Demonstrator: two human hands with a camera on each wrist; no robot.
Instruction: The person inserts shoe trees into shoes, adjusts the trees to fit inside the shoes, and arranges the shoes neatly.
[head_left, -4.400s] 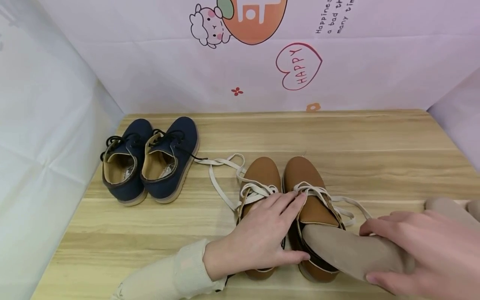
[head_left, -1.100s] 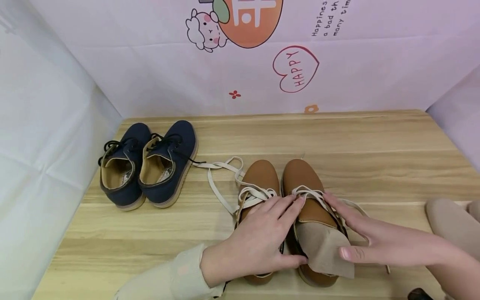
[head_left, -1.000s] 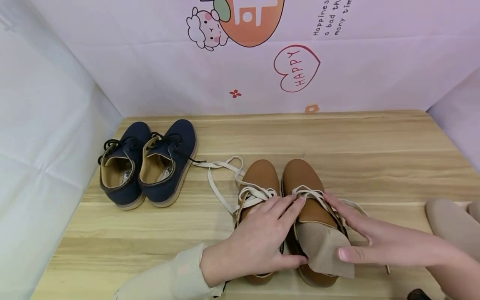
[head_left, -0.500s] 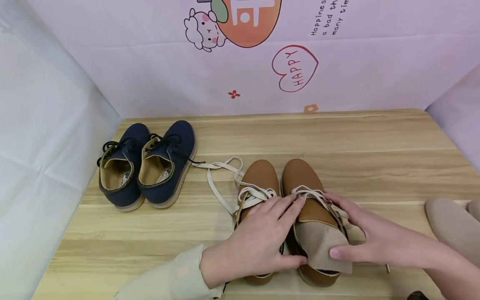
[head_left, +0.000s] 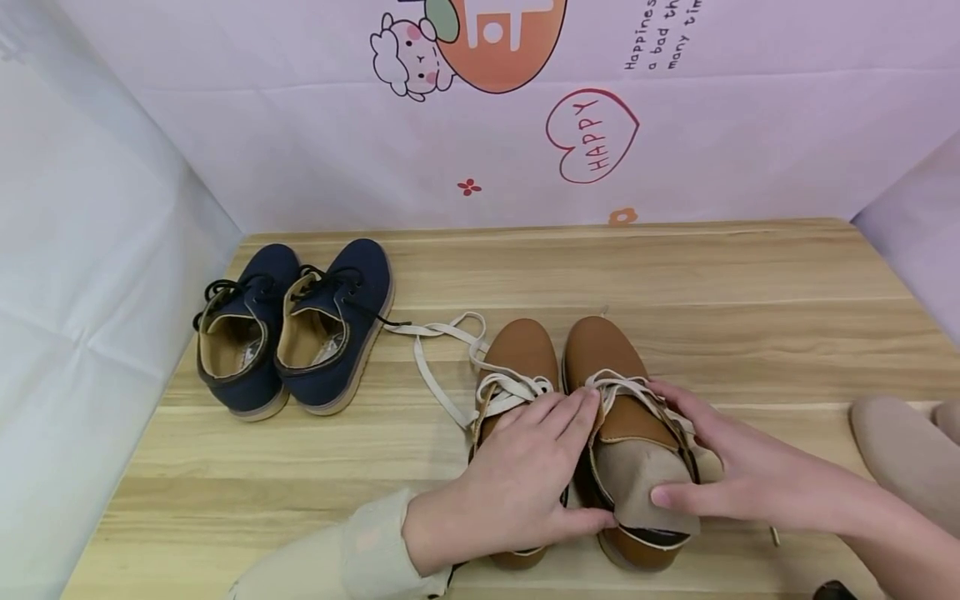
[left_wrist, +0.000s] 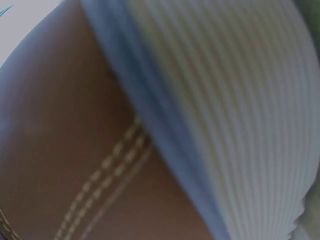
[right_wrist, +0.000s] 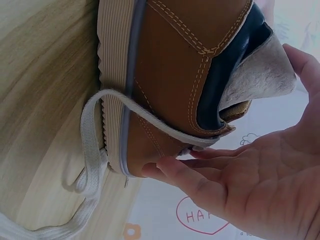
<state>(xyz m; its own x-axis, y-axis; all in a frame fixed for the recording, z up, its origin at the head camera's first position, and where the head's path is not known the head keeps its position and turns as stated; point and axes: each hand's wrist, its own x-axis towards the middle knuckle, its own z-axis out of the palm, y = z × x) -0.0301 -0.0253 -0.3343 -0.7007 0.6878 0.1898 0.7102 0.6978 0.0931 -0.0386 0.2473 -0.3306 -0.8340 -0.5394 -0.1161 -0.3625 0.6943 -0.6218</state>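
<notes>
Two brown lace-up shoes stand side by side. My left hand point(head_left: 510, 479) lies over the left brown shoe point(head_left: 522, 342), fingers extended to the white laces, thumb at the heel opening of the right brown shoe point(head_left: 603, 346). The left wrist view shows a brown side and ribbed sole close up. A grey-beige shoe insert point(head_left: 641, 479) sits in the right shoe's opening, its back end sticking out. My right hand point(head_left: 738, 471) spans this shoe, fingertips at the lacing on its outer side, thumb against the insert's end point(right_wrist: 270, 75). In the right wrist view a loose white lace point(right_wrist: 90, 165) hangs down the shoe.
Navy shoes point(head_left: 360, 267) with black laces stand at the left on the wooden board point(head_left: 720, 283). A white lace point(head_left: 427, 371) lies between the pairs. More beige rounded pieces point(head_left: 892, 442) lie at the right edge. White printed cloth point(head_left: 360, 167) stands behind.
The insert, earlier sticking far out in my right hand, is now mostly inside the right shoe. Over the last second its end and my right thumb moved slightly forward. My left hand barely moved.
</notes>
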